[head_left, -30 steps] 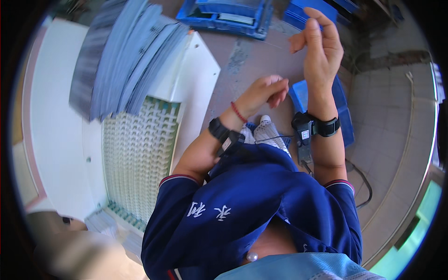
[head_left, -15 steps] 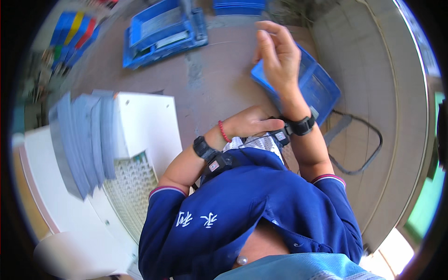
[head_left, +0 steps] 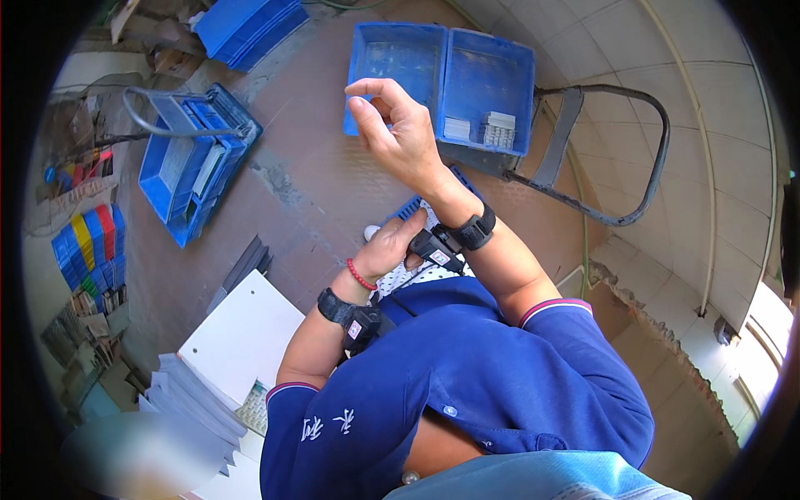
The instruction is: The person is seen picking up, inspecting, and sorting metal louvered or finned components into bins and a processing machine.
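My right hand point(head_left: 398, 125) is raised in front of me with its fingers loosely curled, thumb and index apart, and nothing in it. A black strap point(head_left: 472, 231) circles the right wrist, with a small black box-shaped device point(head_left: 437, 251) attached on its inner side. My left hand point(head_left: 387, 247), with a red bead bracelet above it, has its thumb and fingers closed around the near end of that device. Part of its fingers is hidden behind the device. A similar black strap and device point(head_left: 360, 327) sit on my left forearm.
Two blue bins point(head_left: 492, 50) stand side by side ahead, one holding small pale stacks. A metal-handled cart point(head_left: 650, 158) lies beside them. Another cart with blue crates point(head_left: 171, 183) stands at left. Nearer are a white panel point(head_left: 242, 329) and grey sheets point(head_left: 196, 400). A tiled wall point(head_left: 700, 167) bounds the right.
The view has swung right, bringing both blue bins and the cart handle into sight. My left hand has moved onto the device by the right wrist; my right hand stays raised.
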Available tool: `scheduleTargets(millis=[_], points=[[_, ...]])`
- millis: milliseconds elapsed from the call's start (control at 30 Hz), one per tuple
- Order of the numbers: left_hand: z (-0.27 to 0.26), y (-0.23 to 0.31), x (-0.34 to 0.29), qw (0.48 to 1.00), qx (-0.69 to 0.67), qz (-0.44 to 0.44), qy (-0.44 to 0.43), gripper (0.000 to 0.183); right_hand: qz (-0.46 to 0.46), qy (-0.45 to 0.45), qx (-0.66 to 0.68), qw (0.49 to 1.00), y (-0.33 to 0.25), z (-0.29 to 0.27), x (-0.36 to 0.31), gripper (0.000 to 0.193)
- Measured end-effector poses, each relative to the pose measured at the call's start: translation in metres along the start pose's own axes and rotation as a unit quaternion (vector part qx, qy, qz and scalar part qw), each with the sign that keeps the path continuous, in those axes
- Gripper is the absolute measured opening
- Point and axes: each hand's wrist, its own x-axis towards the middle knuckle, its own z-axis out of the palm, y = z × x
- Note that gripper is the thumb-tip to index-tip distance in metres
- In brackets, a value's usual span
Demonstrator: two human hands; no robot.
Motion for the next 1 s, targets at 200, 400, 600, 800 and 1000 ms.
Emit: scheduleTargets(millis=[200,400,600,800,1000], points=[[-0.006,-0.046,0.056,0.993,-0.051,-0.108,0.005,0.063,0.157,0.014,0.139,0.978,0.047,-0.056,0.012,0.019],[-0.031,-0.063,0.067,0.982,-0.126,-0.095,0.105,0.064,0.272,0.108,0.015,0.956,0.183,-0.178,0.005,0.023],[-0.064,-0.091,0.076,0.96,-0.188,-0.1,0.182,0.058,0.467,0.177,-0.217,0.839,0.327,-0.358,-0.077,0.027],[-0.08,-0.134,0.105,0.926,-0.222,-0.151,0.266,0.049,0.497,0.098,-0.391,0.769,0.39,-0.422,-0.107,0.034],[-0.089,-0.179,0.13,0.915,-0.243,-0.184,0.264,0.041,0.329,-0.04,-0.547,0.769,0.456,-0.416,-0.07,0.053]])
